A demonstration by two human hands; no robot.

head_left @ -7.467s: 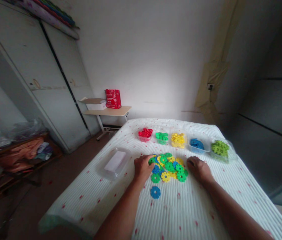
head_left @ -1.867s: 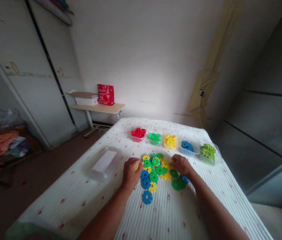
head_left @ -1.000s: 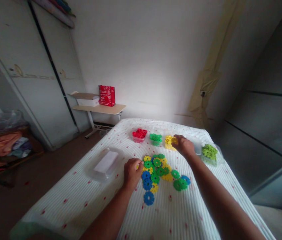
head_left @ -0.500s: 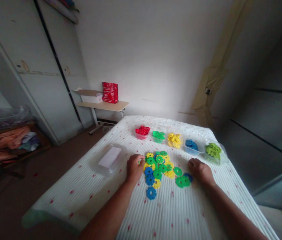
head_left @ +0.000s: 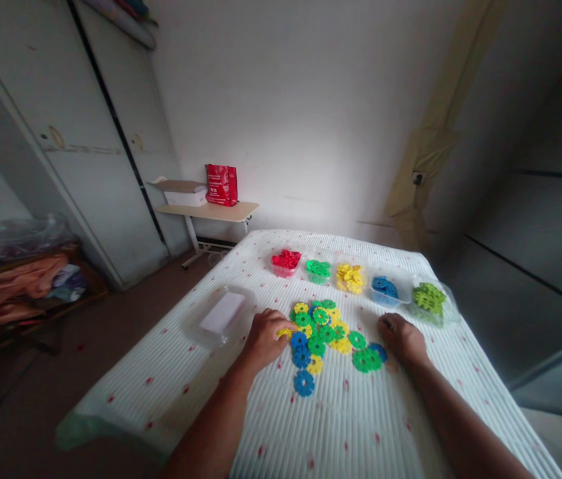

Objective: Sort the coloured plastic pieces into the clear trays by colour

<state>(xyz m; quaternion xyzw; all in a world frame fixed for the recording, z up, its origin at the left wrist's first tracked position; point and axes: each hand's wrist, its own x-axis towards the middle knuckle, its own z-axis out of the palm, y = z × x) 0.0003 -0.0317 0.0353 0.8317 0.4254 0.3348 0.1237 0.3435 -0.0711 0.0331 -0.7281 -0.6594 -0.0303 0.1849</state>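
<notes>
A pile of flat plastic gear-shaped discs (head_left: 324, 328), yellow, green and blue, lies on the white ribbed table cover (head_left: 340, 426). My left hand (head_left: 265, 338) rests at the pile's left edge, fingers curled and pinched on a yellow disc (head_left: 284, 331). My right hand (head_left: 403, 340) lies on the cover to the right of the pile, fingers curled under, beside a blue disc (head_left: 378, 350) and two green ones (head_left: 366, 360). Nothing shows in that hand. One blue disc (head_left: 304, 383) sits apart, nearer to me.
Behind the pile stands a row of clear tubs of sorted discs: red (head_left: 286, 262), green (head_left: 318, 270), yellow (head_left: 350, 278), blue (head_left: 384, 290), light green (head_left: 428, 301). A clear lidded box (head_left: 221, 315) lies left of my left hand. Wardrobe and side table stand beyond.
A second ago my right hand was over the yellow tub; it has come back to the cover right of the pile. My left hand stayed at the pile's left edge.
</notes>
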